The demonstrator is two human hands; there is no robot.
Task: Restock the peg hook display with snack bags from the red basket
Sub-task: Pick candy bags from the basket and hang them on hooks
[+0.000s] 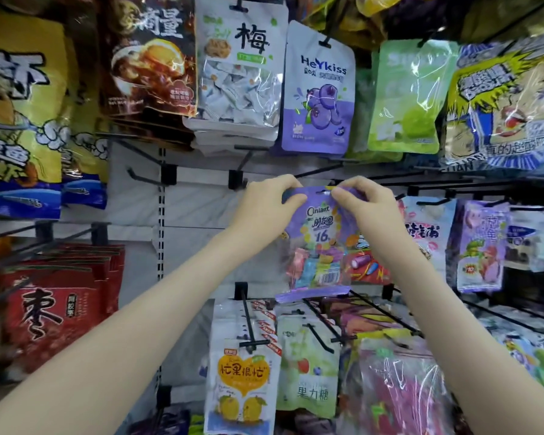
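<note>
Pinching top of purple Oniant bag (319,241)

The display unit's back panel (198,211) is pale grey and built of horizontal sections with visible seams between them. A slotted metal upright (161,233) runs vertically down the panel, left of centre. Black brackets (169,174) sit at the upright and carry black peg hooks (140,178) that project forward. The hook just left of the upright is bare. A black crossbar (484,185) runs along the right section at mid-height. Lighting is bright and even, and it produces white glare on the glossy film of packs (416,98) hanging at upper right.
</note>
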